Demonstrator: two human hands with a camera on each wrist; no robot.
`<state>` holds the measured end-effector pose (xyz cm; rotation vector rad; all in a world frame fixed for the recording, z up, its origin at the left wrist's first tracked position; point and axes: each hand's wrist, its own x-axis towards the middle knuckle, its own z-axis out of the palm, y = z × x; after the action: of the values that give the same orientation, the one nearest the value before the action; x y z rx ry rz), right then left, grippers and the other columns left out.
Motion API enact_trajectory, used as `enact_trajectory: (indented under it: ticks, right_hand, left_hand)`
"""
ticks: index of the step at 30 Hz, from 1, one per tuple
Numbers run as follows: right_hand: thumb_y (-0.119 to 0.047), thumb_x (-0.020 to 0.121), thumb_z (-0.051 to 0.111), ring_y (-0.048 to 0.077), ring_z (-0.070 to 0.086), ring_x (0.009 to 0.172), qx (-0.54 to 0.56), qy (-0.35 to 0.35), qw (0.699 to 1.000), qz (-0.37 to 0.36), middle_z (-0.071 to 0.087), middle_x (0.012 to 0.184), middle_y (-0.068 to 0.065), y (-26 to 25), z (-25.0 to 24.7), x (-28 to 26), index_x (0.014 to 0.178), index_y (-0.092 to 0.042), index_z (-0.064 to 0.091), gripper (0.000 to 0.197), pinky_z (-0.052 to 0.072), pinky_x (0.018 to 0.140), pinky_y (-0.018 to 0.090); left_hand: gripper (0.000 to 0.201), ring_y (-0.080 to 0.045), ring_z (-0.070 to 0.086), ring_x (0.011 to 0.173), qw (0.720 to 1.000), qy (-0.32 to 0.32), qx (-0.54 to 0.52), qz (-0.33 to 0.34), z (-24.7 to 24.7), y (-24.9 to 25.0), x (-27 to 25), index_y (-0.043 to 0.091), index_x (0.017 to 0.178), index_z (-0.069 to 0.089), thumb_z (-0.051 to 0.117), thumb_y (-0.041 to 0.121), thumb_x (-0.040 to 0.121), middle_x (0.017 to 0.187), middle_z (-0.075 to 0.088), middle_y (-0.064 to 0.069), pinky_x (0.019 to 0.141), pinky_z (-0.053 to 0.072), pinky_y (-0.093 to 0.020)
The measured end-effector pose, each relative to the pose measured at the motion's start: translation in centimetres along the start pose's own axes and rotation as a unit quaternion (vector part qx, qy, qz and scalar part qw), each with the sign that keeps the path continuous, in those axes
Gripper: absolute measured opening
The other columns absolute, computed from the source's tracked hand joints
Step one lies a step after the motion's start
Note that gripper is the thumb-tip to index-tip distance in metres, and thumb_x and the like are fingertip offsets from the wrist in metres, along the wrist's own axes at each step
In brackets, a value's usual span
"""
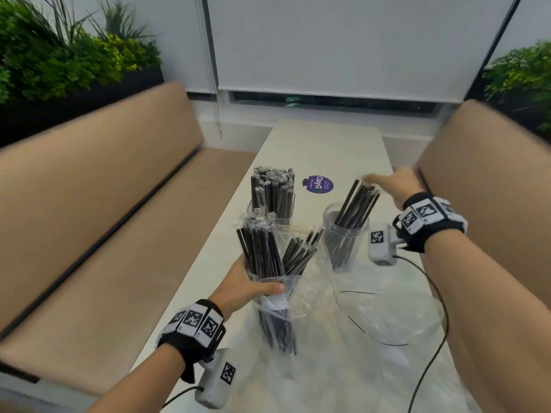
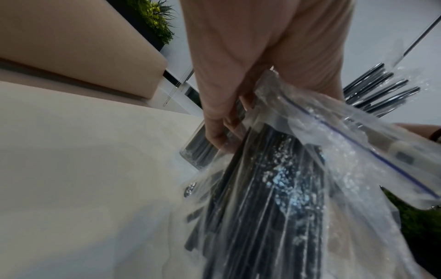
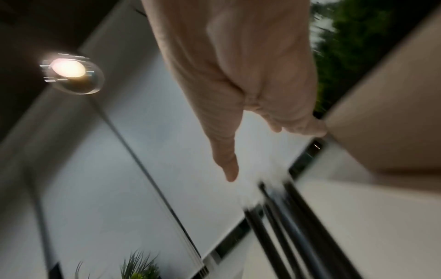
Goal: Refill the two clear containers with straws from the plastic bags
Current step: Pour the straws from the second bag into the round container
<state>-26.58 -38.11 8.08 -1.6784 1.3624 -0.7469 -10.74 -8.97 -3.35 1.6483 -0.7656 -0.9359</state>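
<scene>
My left hand point(image 1: 247, 286) grips a clear plastic bag point(image 1: 277, 317) of black straws upright above the table, fingers curled round it point(image 2: 219, 132). The straws point(image 1: 262, 248) stick out of the bag's top. Beyond it stands a clear container point(image 1: 272, 192) packed full of wrapped black straws. To the right a second clear container point(image 1: 346, 234) holds several black straws point(image 1: 357, 204) leaning right. My right hand point(image 1: 387, 186) hovers over those straw tips with fingers straight point(image 3: 226, 166), holding nothing. The straws point(image 3: 286, 217) show blurred below it.
A white table point(image 1: 328, 144) carries a purple sticker point(image 1: 317, 184) and crumpled empty plastic bags point(image 1: 372, 323) near the front. Tan bench seats point(image 1: 104, 204) run along both sides. Cables point(image 1: 432, 338) trail from the wrist cameras across the table.
</scene>
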Motion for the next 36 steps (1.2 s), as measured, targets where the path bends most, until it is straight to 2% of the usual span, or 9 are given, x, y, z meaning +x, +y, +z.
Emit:
enact_trajectory:
  ticks: [3,5,9,11,13,18,28,31,36]
  right_hand:
    - [-0.02,0.087,0.07,0.029,0.047,0.128,-0.047,0.08,0.989,-0.117,0.046,0.141,0.017,-3.5,-3.7,-2.5,0.138,-0.003,0.044,0.06,0.042,0.099,0.035]
    - [-0.018,0.089,0.067,0.021,0.055,0.115,0.002,0.056,0.982,-0.181,0.056,0.132,0.012,-4.5,-4.1,-5.3,0.132,-0.007,0.053,0.046,0.047,0.09,0.028]
    - [-0.044,0.073,0.081,0.016,0.066,0.108,0.118,-0.17,0.965,-0.164,0.068,0.116,0.0,-1.2,-0.4,-12.1,0.131,-0.016,0.056,0.069,0.054,0.097,0.037]
    - [-0.052,0.068,0.079,-0.005,0.061,0.108,0.101,-0.287,0.941,-0.15,0.06,0.123,-0.02,0.9,2.2,-15.6,0.135,-0.032,0.047,0.077,0.051,0.09,0.018]
    - [-0.037,0.073,0.08,-0.02,0.06,0.095,0.102,-0.314,0.933,-0.143,0.059,0.105,-0.035,2.9,5.2,-17.4,0.121,-0.046,0.046,0.059,0.047,0.077,0.006]
    - [-0.016,0.088,0.072,0.005,0.071,0.091,0.216,-0.203,0.947,-0.123,0.074,0.092,0.005,4.6,8.3,-17.6,0.102,-0.026,0.067,0.018,0.055,0.085,0.024]
    - [-0.013,0.09,0.067,0.008,0.056,0.073,0.145,-0.219,0.954,-0.141,0.061,0.075,0.005,3.8,7.8,-16.9,0.076,-0.015,0.065,0.015,0.046,0.075,0.024]
    - [-0.012,0.094,0.06,0.013,0.06,0.076,0.138,-0.213,0.955,-0.151,0.066,0.08,0.022,2.9,7.3,-16.5,0.082,0.0,0.065,0.018,0.048,0.077,0.025]
    - [-0.009,0.101,0.047,0.017,0.067,0.072,0.178,-0.211,0.942,-0.189,0.07,0.078,0.013,0.6,5.8,-15.7,0.089,0.013,0.063,0.029,0.056,0.074,0.02]
  left_hand:
    - [0.065,-0.012,0.066,0.107,1.0,0.01,0.002,0.015,-0.2,0.6,0.0,0.03,0.111,0.053,0.091,0.005,0.065,0.115,0.069,0.002,0.092,0.051,-0.026]
    - [0.063,-0.012,0.066,0.107,1.0,0.017,-0.007,0.025,-0.2,0.8,0.1,0.03,0.109,0.054,0.09,0.003,0.065,0.114,0.07,0.001,0.093,0.051,-0.027]
    - [0.061,-0.011,0.069,0.105,0.998,0.019,-0.035,0.039,0.1,1.0,0.2,0.026,0.109,0.057,0.088,-0.003,0.066,0.112,0.072,0.0,0.081,0.052,-0.017]
    - [0.061,-0.016,0.071,0.105,0.998,0.016,-0.047,0.039,0.4,0.9,0.2,0.021,0.113,0.059,0.087,-0.005,0.066,0.112,0.074,-0.003,0.082,0.055,-0.019]
    - [0.065,-0.021,0.072,0.106,0.998,0.005,-0.046,0.044,0.8,0.7,0.1,0.014,0.12,0.06,0.088,-0.003,0.064,0.112,0.075,-0.006,0.09,0.057,-0.031]
    - [0.081,-0.02,0.07,0.111,0.998,-0.025,-0.032,0.052,1.8,0.5,-0.2,0.015,0.13,0.056,0.089,0.012,0.055,0.117,0.073,-0.006,0.102,0.053,-0.044]
    - [0.074,-0.021,0.071,0.109,0.998,-0.022,-0.026,0.049,1.4,0.9,-0.8,0.013,0.126,0.061,0.086,0.005,0.057,0.114,0.075,-0.007,0.103,0.051,-0.048]
    - [0.066,-0.022,0.072,0.107,0.998,-0.016,-0.041,0.051,1.1,1.5,-0.8,0.011,0.123,0.062,0.084,-0.006,0.063,0.113,0.075,-0.009,0.102,0.052,-0.046]
    - [0.067,-0.031,0.07,0.109,0.997,-0.031,-0.067,0.039,0.6,2.2,-0.5,0.009,0.12,0.062,0.085,0.001,0.058,0.114,0.075,-0.015,0.104,0.049,-0.054]
